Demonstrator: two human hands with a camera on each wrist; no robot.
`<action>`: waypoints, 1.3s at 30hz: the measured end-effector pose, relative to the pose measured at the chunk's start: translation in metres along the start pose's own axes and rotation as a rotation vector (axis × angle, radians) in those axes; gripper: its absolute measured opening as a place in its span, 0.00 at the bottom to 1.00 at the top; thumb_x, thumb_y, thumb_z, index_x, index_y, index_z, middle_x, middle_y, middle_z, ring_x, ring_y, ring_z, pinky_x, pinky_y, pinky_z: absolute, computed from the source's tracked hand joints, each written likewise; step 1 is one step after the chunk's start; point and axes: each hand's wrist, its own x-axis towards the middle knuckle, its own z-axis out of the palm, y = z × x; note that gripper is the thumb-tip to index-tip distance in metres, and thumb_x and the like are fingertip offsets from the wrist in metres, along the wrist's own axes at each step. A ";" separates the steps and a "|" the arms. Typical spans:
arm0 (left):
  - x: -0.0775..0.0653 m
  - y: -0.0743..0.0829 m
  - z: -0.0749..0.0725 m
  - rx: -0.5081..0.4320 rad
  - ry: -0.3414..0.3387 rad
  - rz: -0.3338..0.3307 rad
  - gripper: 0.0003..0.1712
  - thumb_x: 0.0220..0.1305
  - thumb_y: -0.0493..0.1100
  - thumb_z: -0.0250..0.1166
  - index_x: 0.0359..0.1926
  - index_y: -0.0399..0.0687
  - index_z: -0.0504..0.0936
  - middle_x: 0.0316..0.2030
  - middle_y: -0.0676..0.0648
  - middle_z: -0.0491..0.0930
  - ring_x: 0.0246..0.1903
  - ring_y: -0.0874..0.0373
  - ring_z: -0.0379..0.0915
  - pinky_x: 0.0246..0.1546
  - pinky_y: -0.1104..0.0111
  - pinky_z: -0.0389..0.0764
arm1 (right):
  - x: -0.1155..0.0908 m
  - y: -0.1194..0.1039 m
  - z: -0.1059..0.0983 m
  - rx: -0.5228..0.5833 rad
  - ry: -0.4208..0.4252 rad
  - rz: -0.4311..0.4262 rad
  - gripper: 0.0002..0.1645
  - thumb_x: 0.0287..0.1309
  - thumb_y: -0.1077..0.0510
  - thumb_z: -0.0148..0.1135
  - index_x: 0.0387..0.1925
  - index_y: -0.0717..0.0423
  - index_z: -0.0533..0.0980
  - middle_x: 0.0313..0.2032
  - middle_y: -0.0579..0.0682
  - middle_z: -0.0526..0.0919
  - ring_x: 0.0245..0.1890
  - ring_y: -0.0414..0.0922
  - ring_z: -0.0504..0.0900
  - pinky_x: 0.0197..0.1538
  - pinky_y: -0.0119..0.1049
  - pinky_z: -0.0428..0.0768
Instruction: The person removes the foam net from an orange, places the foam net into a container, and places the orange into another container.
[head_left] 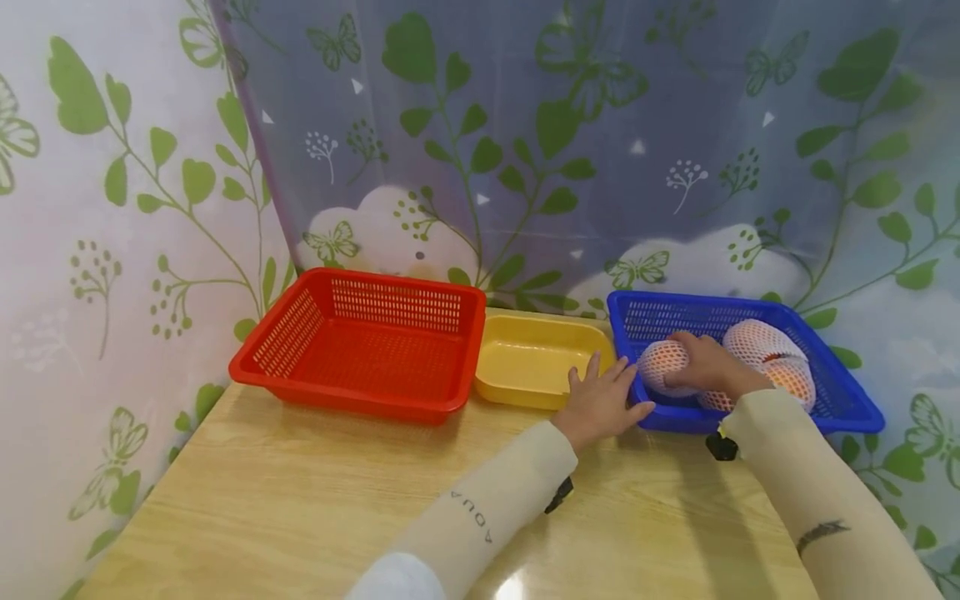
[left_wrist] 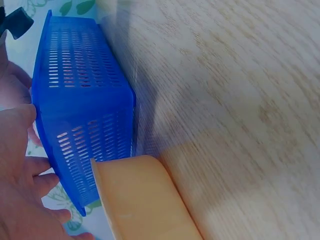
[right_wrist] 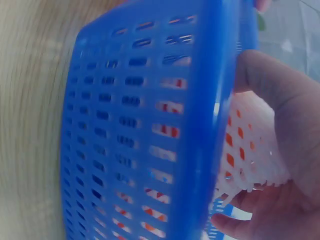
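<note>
With my right hand (head_left: 708,367) I am gripping a fruit (head_left: 663,368) in a white foam net, thumb on one side and fingers curling round the other. The fruit is sitting inside the blue basket (head_left: 846,393), at its left end, near the rim, with orange-red showing through the net. More netted fruits (head_left: 759,340) are lying beside and behind my right hand in that same basket.

My left hand (head_left: 600,404) is holding nothing: its fingers are spreading wide and touching the left rim of the blue basket, while the hand is partly covering the near right corner of the yellow tray (head_left: 517,360). The tray is sitting between the blue basket and the red basket (head_left: 375,358), which is standing to the left. All three are resting on the wood-grained table (head_left: 300,483), near its far edge. Behind them a leaf-patterned cloth (head_left: 510,125) is hanging, and pale sleeves (head_left: 491,500) are covering both my forearms.
</note>
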 end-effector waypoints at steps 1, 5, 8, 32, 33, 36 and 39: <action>0.000 0.000 0.000 -0.007 0.003 0.003 0.40 0.67 0.73 0.44 0.74 0.65 0.57 0.74 0.59 0.53 0.74 0.49 0.40 0.68 0.45 0.54 | -0.001 0.001 0.000 0.014 0.020 -0.005 0.52 0.53 0.46 0.67 0.67 0.72 0.55 0.61 0.79 0.63 0.60 0.76 0.59 0.57 0.70 0.64; 0.000 -0.001 0.001 -0.060 0.026 0.012 0.41 0.67 0.72 0.46 0.75 0.64 0.55 0.73 0.59 0.54 0.74 0.48 0.42 0.67 0.47 0.56 | -0.008 0.005 0.002 0.093 0.083 -0.005 0.53 0.54 0.46 0.67 0.68 0.74 0.53 0.61 0.80 0.61 0.59 0.75 0.61 0.57 0.70 0.64; -0.001 -0.003 0.002 -0.127 0.045 0.009 0.43 0.66 0.70 0.50 0.75 0.61 0.53 0.72 0.59 0.56 0.73 0.48 0.44 0.67 0.49 0.57 | -0.014 0.005 0.007 0.154 0.149 -0.012 0.53 0.55 0.47 0.67 0.68 0.75 0.52 0.59 0.80 0.63 0.57 0.74 0.66 0.56 0.68 0.66; -0.019 -0.050 -0.039 -1.056 0.051 0.121 0.38 0.71 0.61 0.52 0.75 0.57 0.53 0.66 0.49 0.68 0.63 0.56 0.67 0.60 0.61 0.72 | -0.057 -0.089 0.045 0.951 0.449 -0.251 0.44 0.60 0.65 0.63 0.69 0.56 0.48 0.64 0.62 0.59 0.54 0.37 0.70 0.48 0.21 0.76; -0.024 -0.054 -0.040 -1.078 0.036 0.139 0.37 0.71 0.59 0.54 0.74 0.55 0.54 0.65 0.49 0.70 0.61 0.57 0.69 0.58 0.64 0.74 | -0.059 -0.095 0.051 0.977 0.443 -0.269 0.44 0.59 0.66 0.63 0.68 0.55 0.48 0.64 0.61 0.59 0.54 0.36 0.70 0.48 0.22 0.76; -0.040 -0.067 -0.040 -1.134 -0.004 0.164 0.35 0.70 0.53 0.58 0.73 0.51 0.57 0.61 0.47 0.71 0.56 0.58 0.73 0.54 0.67 0.77 | -0.063 -0.109 0.067 1.033 0.404 -0.307 0.44 0.58 0.69 0.63 0.68 0.53 0.49 0.63 0.57 0.59 0.56 0.37 0.70 0.50 0.25 0.77; -0.054 -0.076 -0.038 -1.205 -0.027 0.159 0.36 0.68 0.48 0.62 0.72 0.49 0.58 0.61 0.45 0.71 0.55 0.54 0.75 0.51 0.64 0.79 | -0.067 -0.118 0.078 1.020 0.365 -0.315 0.48 0.56 0.70 0.65 0.69 0.54 0.46 0.64 0.58 0.59 0.59 0.42 0.67 0.52 0.24 0.75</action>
